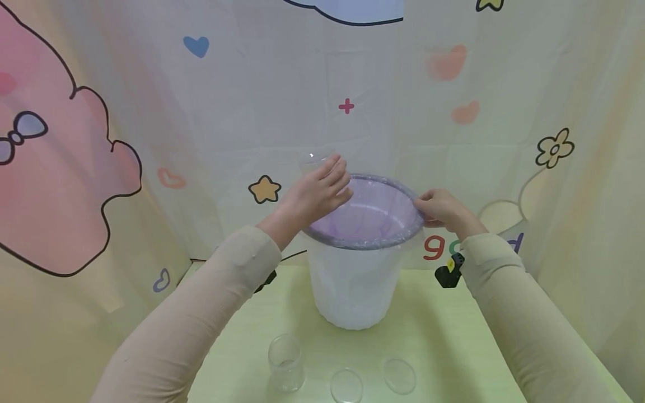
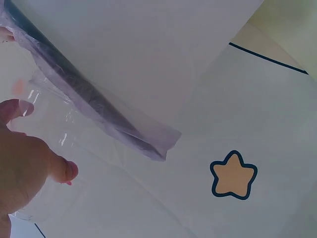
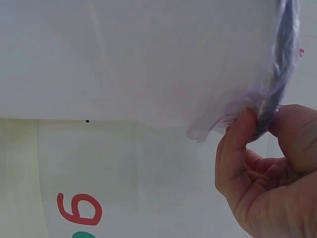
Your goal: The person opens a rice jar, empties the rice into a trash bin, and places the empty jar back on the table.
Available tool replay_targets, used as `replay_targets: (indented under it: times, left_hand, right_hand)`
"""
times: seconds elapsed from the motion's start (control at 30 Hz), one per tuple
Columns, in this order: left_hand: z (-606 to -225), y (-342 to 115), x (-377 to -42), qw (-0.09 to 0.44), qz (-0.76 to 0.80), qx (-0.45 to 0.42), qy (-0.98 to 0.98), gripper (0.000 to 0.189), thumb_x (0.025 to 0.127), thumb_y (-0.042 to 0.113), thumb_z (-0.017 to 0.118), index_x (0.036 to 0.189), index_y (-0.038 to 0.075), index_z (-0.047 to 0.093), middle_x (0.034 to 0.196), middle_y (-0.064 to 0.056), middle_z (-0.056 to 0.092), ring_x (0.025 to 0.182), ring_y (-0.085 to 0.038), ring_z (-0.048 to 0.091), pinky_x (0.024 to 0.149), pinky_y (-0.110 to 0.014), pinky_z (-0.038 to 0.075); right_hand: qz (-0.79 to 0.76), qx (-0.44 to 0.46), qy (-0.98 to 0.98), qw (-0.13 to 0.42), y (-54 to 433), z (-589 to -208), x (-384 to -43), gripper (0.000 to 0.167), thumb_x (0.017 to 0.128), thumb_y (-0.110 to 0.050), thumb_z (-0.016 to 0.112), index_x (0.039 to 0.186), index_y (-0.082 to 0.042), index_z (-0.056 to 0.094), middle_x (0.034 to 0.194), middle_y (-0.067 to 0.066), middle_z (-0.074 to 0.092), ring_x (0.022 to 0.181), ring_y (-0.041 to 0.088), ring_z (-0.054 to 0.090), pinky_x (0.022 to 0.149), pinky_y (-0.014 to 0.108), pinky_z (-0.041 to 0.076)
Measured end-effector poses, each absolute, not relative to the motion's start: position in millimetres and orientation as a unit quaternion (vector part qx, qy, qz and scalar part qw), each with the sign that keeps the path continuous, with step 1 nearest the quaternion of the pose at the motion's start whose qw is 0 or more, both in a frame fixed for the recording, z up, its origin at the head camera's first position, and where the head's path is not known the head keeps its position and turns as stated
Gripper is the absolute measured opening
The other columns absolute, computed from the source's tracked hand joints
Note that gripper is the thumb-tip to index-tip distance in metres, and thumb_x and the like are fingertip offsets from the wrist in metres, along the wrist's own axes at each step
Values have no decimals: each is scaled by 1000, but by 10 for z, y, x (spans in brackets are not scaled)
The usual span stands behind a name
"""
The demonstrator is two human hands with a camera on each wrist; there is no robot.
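Note:
A white bin (image 1: 353,288) with a grey rim stands on the table, lined with a thin purple plastic bag (image 1: 375,210) folded over its rim. At the rim's left side, my left hand (image 1: 319,193) holds a clear plastic cup (image 2: 62,119), its thumb and fingers around the cup's side. In the head view most of that cup is behind the hand. Over on the right side, my right hand (image 3: 267,178) pinches the rim and the liner between thumb and fingers. The liner's loose edge hangs outside the bin in both wrist views.
In front of the bin stands a clear cup-like container (image 1: 285,364). To its right are two clear round pieces (image 1: 346,385), faint against the pale yellow-green table (image 1: 438,347). A printed curtain (image 1: 282,101) hangs behind and at both sides.

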State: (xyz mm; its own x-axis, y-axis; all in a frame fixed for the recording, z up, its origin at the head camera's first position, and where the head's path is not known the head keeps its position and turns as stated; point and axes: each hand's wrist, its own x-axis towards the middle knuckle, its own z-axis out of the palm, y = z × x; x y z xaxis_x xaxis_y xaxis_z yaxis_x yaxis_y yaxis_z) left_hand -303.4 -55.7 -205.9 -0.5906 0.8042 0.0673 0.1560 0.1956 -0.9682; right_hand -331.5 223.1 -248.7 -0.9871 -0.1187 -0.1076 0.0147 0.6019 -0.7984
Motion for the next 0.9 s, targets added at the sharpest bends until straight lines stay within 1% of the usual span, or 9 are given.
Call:
replay_targets:
  times: [0.17, 0.27, 0.4, 0.5, 0.57, 0.67, 0.77, 0.9]
  left_hand:
    - [-2064, -580, -3023, 324, 513, -311, -732, 67, 81, 22, 65, 138, 17, 30, 137, -15, 37, 130, -33, 29, 112, -48, 14]
    - [-2080, -583, -3008, 331, 488, -294, -752, 65, 81, 21, 66, 136, 18, 31, 136, -14, 38, 129, -32, 32, 111, -47, 18]
    - [-2144, -605, -2968, 340, 438, -280, -784, 68, 78, 22, 70, 135, 18, 32, 132, -13, 41, 125, -31, 36, 108, -46, 24]
    - [-2211, -636, -2933, 362, 384, -269, -806, 69, 75, 23, 72, 133, 19, 35, 129, -12, 44, 121, -30, 39, 105, -44, 29]
    - [-2252, -664, -2914, 382, 347, -257, -817, 68, 74, 22, 72, 132, 21, 37, 126, -10, 46, 118, -29, 41, 103, -42, 31]
    - [-2299, -714, -2879, 411, 292, -243, -829, 65, 75, 19, 71, 133, 23, 40, 123, -10, 48, 114, -28, 44, 99, -42, 34]
    - [-2332, -775, -2841, 445, 236, -235, -831, 59, 75, 13, 68, 128, 22, 44, 116, -10, 52, 108, -30, 49, 93, -42, 38]
    - [-2374, -886, -2786, 485, 159, -223, -830, 61, 69, 19, 75, 122, 19, 47, 108, -10, 55, 99, -30, 52, 82, -40, 42]
  right_hand:
    - [-446, -25, 891, 76, 2244, -2510, -3339, 48, 97, -23, 40, 128, 13, 35, 108, 15, 46, 85, 13, 52, 93, 40, 45]
    - [-449, -20, 890, 76, 2253, -2523, -3345, 50, 97, -26, 41, 129, 12, 35, 107, 14, 47, 83, 11, 53, 92, 37, 47]
    - [-454, -21, 888, 71, 2249, -2526, -3317, 51, 97, -26, 40, 130, 12, 34, 107, 13, 49, 80, 7, 54, 90, 34, 48]
    - [-460, -24, 885, 68, 2247, -2528, -3290, 52, 97, -25, 40, 131, 13, 34, 107, 14, 50, 79, 6, 55, 90, 35, 48]
    - [-465, -24, 883, 67, 2245, -2529, -3276, 52, 97, -25, 39, 132, 13, 34, 109, 15, 50, 79, 6, 55, 90, 35, 48]
    - [-471, -23, 879, 66, 2241, -2531, -3266, 53, 97, -26, 38, 134, 12, 32, 113, 17, 49, 84, 10, 55, 92, 36, 46]
    - [-474, -21, 878, 61, 2231, -2533, -3252, 54, 97, -27, 36, 136, 10, 30, 120, 21, 47, 94, 17, 56, 93, 38, 45]
    - [-475, -20, 878, 54, 2212, -2544, -3236, 57, 98, -29, 34, 138, 10, 25, 126, 25, 43, 106, 29, 54, 93, 39, 45]
